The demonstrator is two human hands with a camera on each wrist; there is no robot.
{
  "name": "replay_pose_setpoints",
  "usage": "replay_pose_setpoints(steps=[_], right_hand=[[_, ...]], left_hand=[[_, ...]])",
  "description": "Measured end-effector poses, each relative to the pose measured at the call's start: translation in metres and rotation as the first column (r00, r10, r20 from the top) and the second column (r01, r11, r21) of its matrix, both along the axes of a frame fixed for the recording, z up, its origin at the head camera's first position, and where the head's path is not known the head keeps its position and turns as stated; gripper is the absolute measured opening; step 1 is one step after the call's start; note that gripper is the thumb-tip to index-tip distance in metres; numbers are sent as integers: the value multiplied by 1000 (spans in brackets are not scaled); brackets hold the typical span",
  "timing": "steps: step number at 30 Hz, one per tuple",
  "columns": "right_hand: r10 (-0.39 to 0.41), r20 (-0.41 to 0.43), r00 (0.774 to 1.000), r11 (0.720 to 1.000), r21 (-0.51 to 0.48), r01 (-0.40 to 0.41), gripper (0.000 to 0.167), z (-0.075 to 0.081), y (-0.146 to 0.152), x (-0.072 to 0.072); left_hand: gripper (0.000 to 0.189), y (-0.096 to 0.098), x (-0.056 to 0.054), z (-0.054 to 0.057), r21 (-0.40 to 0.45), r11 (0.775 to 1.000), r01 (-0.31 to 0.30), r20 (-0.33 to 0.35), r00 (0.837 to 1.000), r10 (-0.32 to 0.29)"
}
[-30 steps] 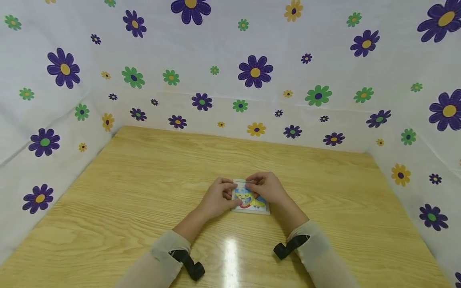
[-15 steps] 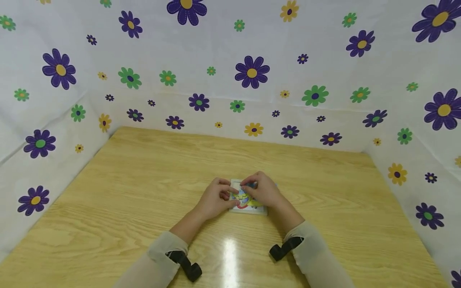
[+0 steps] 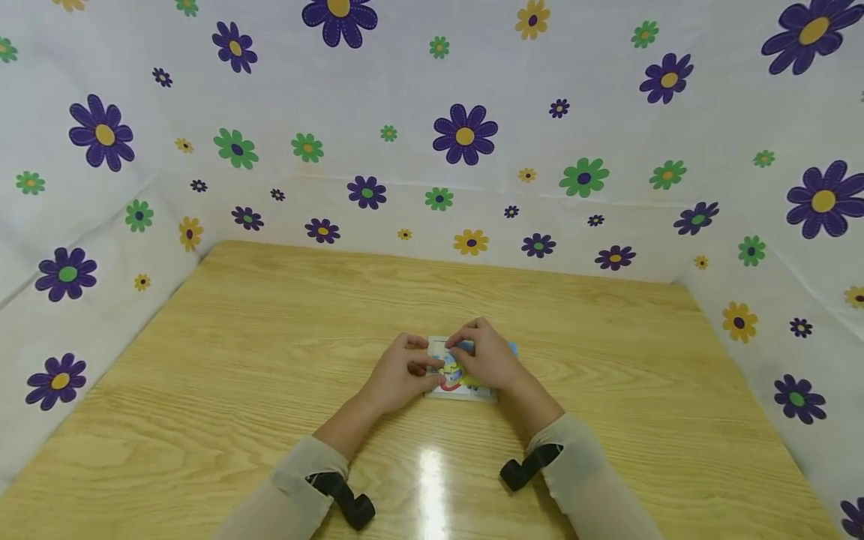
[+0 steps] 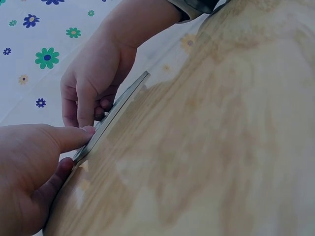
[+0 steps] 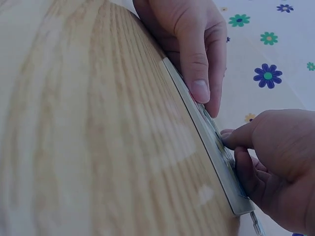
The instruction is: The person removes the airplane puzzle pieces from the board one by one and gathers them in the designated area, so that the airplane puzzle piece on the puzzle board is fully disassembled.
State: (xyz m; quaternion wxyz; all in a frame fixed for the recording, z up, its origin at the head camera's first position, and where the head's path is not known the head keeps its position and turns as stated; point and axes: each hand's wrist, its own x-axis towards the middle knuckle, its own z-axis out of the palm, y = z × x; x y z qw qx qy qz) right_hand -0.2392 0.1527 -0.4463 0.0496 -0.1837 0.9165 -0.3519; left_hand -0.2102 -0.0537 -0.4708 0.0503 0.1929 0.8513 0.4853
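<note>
A small jigsaw puzzle [image 3: 451,387] in a pale frame lies flat on the table, with a yellow, blue and red picture. My left hand [image 3: 397,375] grips its left edge, the thumb on top of the puzzle near the front. Over the upper part, my right hand [image 3: 491,356] has curled fingers, and thumb and index pinch a puzzle piece mostly hidden by them. In the right wrist view, the right fingertips [image 5: 230,139] are down at the puzzle's surface. A blue piece [image 3: 514,349] shows past the puzzle's far right corner, partly behind the right hand.
The wood-grain table [image 3: 297,322] spreads around the puzzle. A white cloth [image 3: 405,90] with purple, green and yellow flowers stands along the back and both sides. Black wrist straps [image 3: 347,499] sit on both sleeves.
My right hand has shifted slightly over the puzzle's upper part, uncovering the blue piece past the corner. The left hand keeps its hold on the left edge. The whole head view has drifted slightly.
</note>
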Motion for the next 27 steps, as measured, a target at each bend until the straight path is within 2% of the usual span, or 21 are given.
replay_pose_setpoints(steps=[9,16,23,27], right_hand=[[-68,33,997,998,-8,68,10,-1,-5,2],[-65,70,995,997,-41,68,11,0,-2,0],[-51,171,984,988,-137,75,27,6,5,-3],[-57,244,968,983,-159,97,22,10,7,-2]], left_hand=[[25,-1,1,-1,6,1000,-12,26,1000,12],[24,0,1,1,10,1000,-8,17,1000,8],[25,1,1,2,1,1000,-15,14,1000,15],[26,1,1,2,3,1000,-22,11,1000,22]])
